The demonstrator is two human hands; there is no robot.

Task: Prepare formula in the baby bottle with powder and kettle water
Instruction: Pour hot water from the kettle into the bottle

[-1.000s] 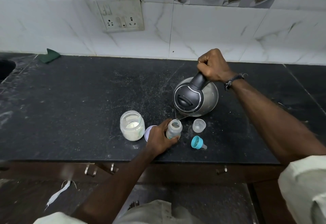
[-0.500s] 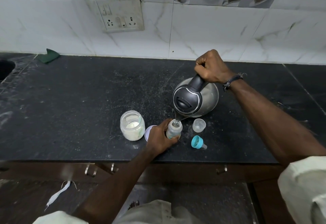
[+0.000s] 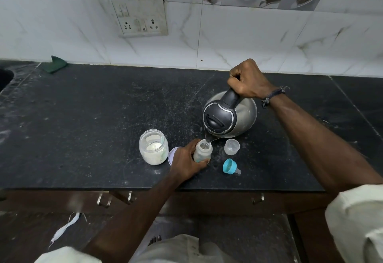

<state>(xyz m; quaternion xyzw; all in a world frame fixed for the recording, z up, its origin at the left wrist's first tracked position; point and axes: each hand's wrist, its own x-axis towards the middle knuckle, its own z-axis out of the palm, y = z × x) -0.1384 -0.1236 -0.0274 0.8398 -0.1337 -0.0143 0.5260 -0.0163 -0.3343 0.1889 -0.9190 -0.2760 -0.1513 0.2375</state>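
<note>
Dark stone countertop [image 3: 83, 138] carried everything the task needed, and the person stood at its near edge with both arms reaching over it. Nearest of the task's things, the left hand [image 3: 186, 164] was curled round the lower body of the baby bottle [image 3: 203, 151], which stood upright on the counter with its mouth open. That hold looked right for the step: low on the bottle, fingers clear of the mouth, the base pressed flat so it could not tip.

Just to the bottle's right lay the teal nipple ring [image 3: 229, 166] on its side, and a little beyond that the clear cap [image 3: 232, 146] stood apart. To the left sat the powder jar [image 3: 153, 146], open, with its lid [image 3: 173, 155] partly hidden behind the left hand.

Farther back, the right hand [image 3: 247, 80] was clenched round the black handle of the kettle [image 3: 229, 116], which was tilted forward so its spout hung directly over the bottle's mouth. A thin stream of water seemed to run from spout to bottle, though it was faint.

Pouring well here probably called for a shallow, steady tilt, since the mouth was narrow and the kettle heavy; a sudden tip would likely splash the holding fingers, and the water may have been hot. Watching the level through the bottle's wall would tell when to stop. How full it was could not be read.
</note>
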